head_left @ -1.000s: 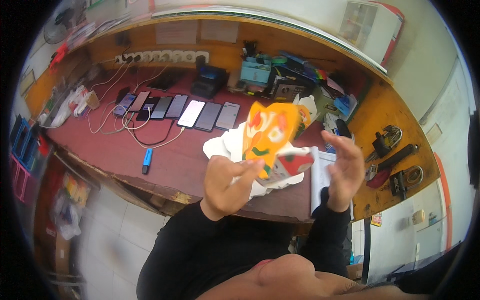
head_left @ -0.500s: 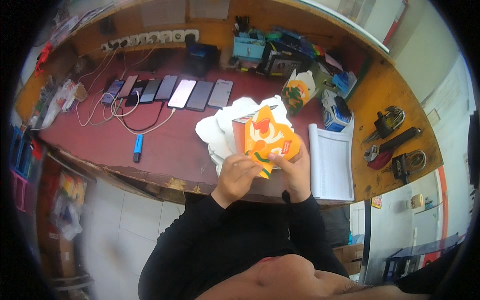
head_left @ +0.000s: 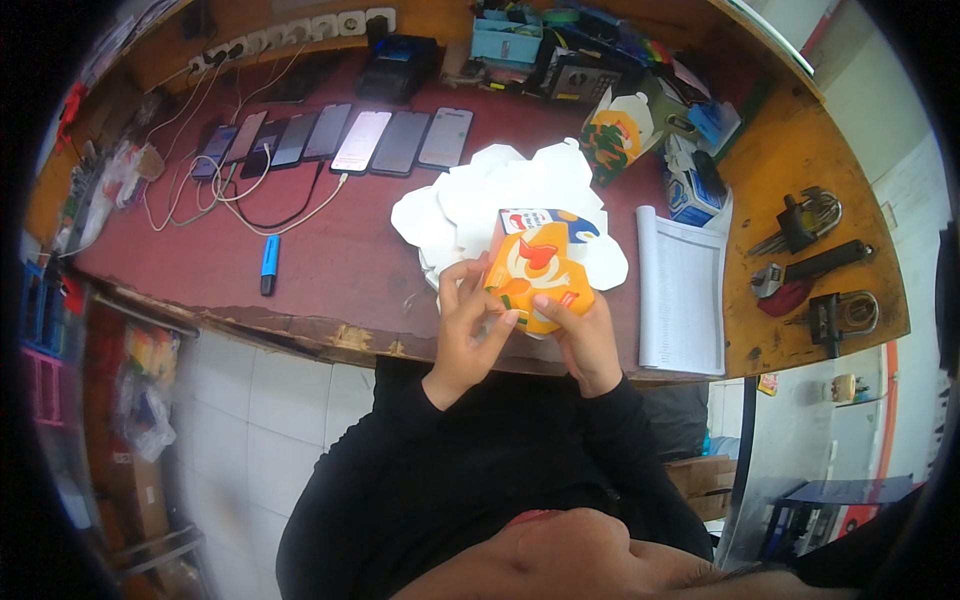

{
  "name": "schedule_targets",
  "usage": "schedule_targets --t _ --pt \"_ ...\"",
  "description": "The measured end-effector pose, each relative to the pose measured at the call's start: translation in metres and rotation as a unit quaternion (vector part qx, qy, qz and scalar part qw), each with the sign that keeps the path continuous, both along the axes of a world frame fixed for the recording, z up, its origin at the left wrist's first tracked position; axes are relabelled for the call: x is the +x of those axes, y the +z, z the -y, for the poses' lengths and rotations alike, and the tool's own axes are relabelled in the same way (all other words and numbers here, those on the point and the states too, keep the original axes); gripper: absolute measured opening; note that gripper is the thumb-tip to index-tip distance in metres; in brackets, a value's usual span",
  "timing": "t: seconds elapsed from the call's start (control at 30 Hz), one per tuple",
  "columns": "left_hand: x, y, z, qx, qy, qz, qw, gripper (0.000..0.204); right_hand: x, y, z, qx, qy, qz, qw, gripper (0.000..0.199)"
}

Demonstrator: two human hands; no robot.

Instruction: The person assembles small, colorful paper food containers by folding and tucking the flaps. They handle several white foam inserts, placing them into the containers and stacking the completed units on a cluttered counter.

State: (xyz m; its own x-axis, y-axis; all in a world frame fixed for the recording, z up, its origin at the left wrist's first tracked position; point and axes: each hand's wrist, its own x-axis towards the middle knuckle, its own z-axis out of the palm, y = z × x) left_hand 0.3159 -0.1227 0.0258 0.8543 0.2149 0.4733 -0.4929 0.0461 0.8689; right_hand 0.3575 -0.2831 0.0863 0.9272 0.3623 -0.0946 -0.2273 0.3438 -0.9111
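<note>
I hold a partly folded cardboard food box [head_left: 535,262] near the front edge of the desk. Its near panel is orange with printed shapes, and a blue and white panel shows on the far side. My left hand [head_left: 465,330] grips its left edge, fingertips along the side and thumb by the lower corner. From the right, my right hand [head_left: 587,345] clasps it with the thumb on the orange face; its other fingers are mostly hidden. Just beyond lies a pile of flat white box blanks [head_left: 500,180]. A folded box [head_left: 612,140] in orange and green stands behind the pile.
Several phones [head_left: 360,142] with charging cables lie at the back left. A blue highlighter [head_left: 269,265] rests nearer. To the right are a notepad [head_left: 682,300], padlocks [head_left: 800,220] and an adjustable wrench [head_left: 815,268]. A teal bin [head_left: 505,40] stands at the back.
The box has been bent further into shape, and its blue side panel now shows. My left fingers have spread up along its left edge. The whole view has tilted slightly.
</note>
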Motion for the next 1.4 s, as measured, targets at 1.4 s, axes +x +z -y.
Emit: schedule_targets --t 1.4 --pt "0.017 0.035 -0.032 0.229 0.086 0.01 0.97 0.085 0.01 0.011 0.025 -0.214 0.104 0.184 0.954 0.037"
